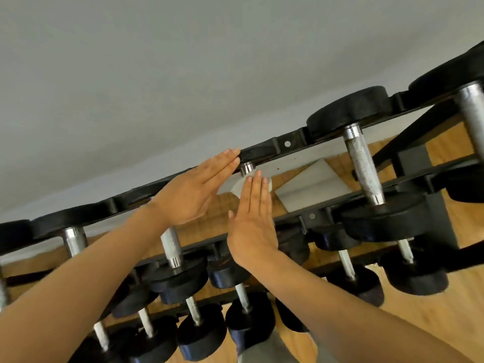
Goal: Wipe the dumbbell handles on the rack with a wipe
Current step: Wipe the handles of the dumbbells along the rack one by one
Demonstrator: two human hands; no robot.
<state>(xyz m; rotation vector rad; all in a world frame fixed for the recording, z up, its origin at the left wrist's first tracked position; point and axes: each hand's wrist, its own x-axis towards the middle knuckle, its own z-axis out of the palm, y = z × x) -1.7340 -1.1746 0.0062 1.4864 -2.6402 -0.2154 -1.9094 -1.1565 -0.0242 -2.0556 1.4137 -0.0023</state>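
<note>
The wipe [242, 185] lay wrapped over a top-tier dumbbell handle [247, 169] near the frame's centre, pressed between both flat hands: the left hand [192, 191] at its nine o'clock and the right hand [252, 218] at its six o'clock, fingers straight, neither curled round it. By my reading, wiping was under way on this one. The bare handles on the rack [285, 146] toward three o'clock [362, 170] and eight o'clock [171, 247] showed no sign either way, so the remaining count stayed unclear.
</note>
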